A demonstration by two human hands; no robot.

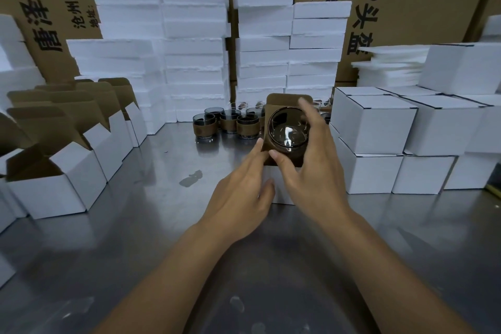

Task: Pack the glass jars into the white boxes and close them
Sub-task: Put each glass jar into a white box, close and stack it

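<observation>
Jar (288, 129) sits mouth-up inside the open white box (283, 195), centre of the steel table (135, 225). Right hand (311, 171) is over it — thumb and fingers spread and curled round the rim, index blurred. Left hand (244, 192) has straight fingers close together, tips touching the box's left brown flap. More jars (230, 123) stand behind; closed boxes (374, 127) are stacked right, open ones (62, 184) left.
</observation>
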